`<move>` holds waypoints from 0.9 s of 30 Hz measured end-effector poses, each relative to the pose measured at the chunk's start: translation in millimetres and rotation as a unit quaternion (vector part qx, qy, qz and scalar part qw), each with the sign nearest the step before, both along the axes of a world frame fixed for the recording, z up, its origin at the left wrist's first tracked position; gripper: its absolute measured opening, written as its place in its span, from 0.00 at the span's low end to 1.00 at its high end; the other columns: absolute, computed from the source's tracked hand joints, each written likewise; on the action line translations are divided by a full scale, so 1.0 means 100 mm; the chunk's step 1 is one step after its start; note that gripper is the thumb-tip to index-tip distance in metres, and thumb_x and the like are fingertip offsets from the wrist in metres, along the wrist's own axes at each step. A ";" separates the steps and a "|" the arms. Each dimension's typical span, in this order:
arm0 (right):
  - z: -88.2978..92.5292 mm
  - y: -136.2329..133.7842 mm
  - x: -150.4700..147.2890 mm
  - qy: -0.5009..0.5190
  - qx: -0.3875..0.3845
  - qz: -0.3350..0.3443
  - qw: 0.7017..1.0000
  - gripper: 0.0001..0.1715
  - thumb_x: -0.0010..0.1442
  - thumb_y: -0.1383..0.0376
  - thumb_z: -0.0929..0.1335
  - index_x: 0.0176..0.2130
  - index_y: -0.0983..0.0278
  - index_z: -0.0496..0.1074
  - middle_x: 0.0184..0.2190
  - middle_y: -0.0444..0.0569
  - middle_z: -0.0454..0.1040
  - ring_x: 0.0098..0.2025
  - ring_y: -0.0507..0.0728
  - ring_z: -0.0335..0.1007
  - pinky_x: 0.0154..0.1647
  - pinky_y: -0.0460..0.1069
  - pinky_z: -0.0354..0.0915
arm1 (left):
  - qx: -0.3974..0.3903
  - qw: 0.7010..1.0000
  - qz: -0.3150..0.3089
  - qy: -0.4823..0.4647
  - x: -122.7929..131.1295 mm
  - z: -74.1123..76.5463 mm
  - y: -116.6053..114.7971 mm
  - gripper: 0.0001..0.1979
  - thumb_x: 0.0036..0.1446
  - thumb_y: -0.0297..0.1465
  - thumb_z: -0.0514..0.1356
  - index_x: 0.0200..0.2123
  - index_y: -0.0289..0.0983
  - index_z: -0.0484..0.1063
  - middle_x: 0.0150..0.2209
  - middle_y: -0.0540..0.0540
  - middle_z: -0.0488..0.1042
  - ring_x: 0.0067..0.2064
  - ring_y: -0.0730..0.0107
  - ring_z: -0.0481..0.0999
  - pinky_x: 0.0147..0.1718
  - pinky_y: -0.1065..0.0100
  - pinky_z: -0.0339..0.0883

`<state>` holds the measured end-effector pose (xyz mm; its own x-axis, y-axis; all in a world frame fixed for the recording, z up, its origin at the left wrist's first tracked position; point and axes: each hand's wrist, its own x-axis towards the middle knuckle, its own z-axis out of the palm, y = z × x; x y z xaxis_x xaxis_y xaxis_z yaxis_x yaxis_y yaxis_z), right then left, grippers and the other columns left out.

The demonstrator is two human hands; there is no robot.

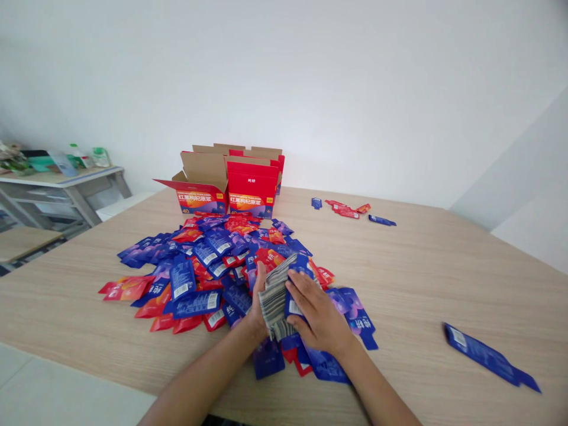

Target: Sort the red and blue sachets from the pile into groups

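Note:
Between my two hands is a stack of pouches (pixel 276 297), its layered edges showing as grey and dark stripes. A blue pouch with a white label forms its right face. My left hand (pixel 258 305) is closed on the stack's left side, thumb up; its other fingers are hidden behind. Fingers of my right hand (pixel 317 313) press against the blue face from the right. Under and around both hands lies a loose heap of blue and red pouches (pixel 206 254). Some blue pouches (pixel 355 313) lie just right of my right hand.
Open red cartons stand behind the heap, a left one (pixel 202 198) and a right one (pixel 251 192), with more behind. Red pouches (pixel 348 210) and small blue ones lie at the back. A single blue pouch (pixel 483 355) lies far right. Another desk (pixel 62 177) holds bottles at left.

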<state>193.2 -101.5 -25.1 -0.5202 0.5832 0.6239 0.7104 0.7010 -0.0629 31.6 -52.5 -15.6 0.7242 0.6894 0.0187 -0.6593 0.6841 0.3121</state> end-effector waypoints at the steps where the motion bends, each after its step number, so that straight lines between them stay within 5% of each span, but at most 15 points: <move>1: 0.03 -0.02 0.00 -0.022 -0.001 0.025 0.999 0.36 0.71 0.58 0.62 0.70 0.71 0.54 0.70 0.65 0.56 0.73 0.65 0.48 0.68 0.65 0.61 | -0.006 1.000 0.002 -0.004 -0.02 -0.01 0.03 0.41 0.63 0.60 0.45 0.41 0.29 0.80 0.37 0.37 0.83 0.42 0.56 0.83 0.53 0.59 0.69; 4: 0.08 -0.05 -0.05 -0.053 -0.006 0.053 0.997 0.32 0.70 0.60 0.62 0.68 0.71 0.59 0.71 0.64 0.55 0.74 0.65 0.48 0.69 0.65 0.60 | -0.016 1.000 0.014 -0.013 -0.10 0.00 0.10 0.43 0.63 0.61 0.42 0.41 0.28 0.80 0.37 0.36 0.83 0.42 0.56 0.82 0.51 0.59 0.71; 9: 0.06 -0.07 -0.11 -0.055 -0.002 -0.001 0.998 0.31 0.69 0.59 0.63 0.68 0.59 0.60 0.75 0.57 0.43 0.75 0.71 0.41 0.68 0.74 0.53 | 0.004 0.999 0.032 -0.028 -0.17 0.07 0.15 0.49 0.61 0.63 0.39 0.53 0.25 0.76 0.48 0.30 0.80 0.55 0.47 0.77 0.59 0.49 0.64; 13: 0.00 -0.04 -0.13 -0.064 0.021 -0.005 0.998 0.35 0.70 0.53 0.62 0.70 0.61 0.56 0.75 0.58 0.39 0.75 0.71 0.39 0.68 0.71 0.56 | 0.007 0.999 0.041 -0.009 -0.14 0.09 0.13 0.48 0.60 0.63 0.40 0.54 0.27 0.76 0.49 0.31 0.80 0.58 0.46 0.75 0.62 0.48 0.62; 22: -0.11 0.05 -0.10 -0.031 0.030 -0.088 0.995 0.36 0.72 0.64 0.58 0.73 0.71 0.45 0.73 0.62 0.50 0.75 0.66 0.39 0.70 0.71 0.54 | -0.037 0.998 -0.003 0.052 0.11 -0.03 -0.06 0.40 0.66 0.56 0.41 0.54 0.31 0.77 0.49 0.36 0.81 0.57 0.52 0.77 0.62 0.54 0.63; 27: -0.08 0.06 -0.05 -0.047 0.025 -0.061 0.997 0.43 0.70 0.52 0.62 0.72 0.74 0.48 0.71 0.68 0.52 0.75 0.70 0.41 0.69 0.73 0.53 | -0.026 0.999 0.000 0.036 0.15 -0.01 -0.11 0.40 0.62 0.60 0.47 0.52 0.32 0.78 0.49 0.36 0.81 0.60 0.48 0.74 0.64 0.51 0.59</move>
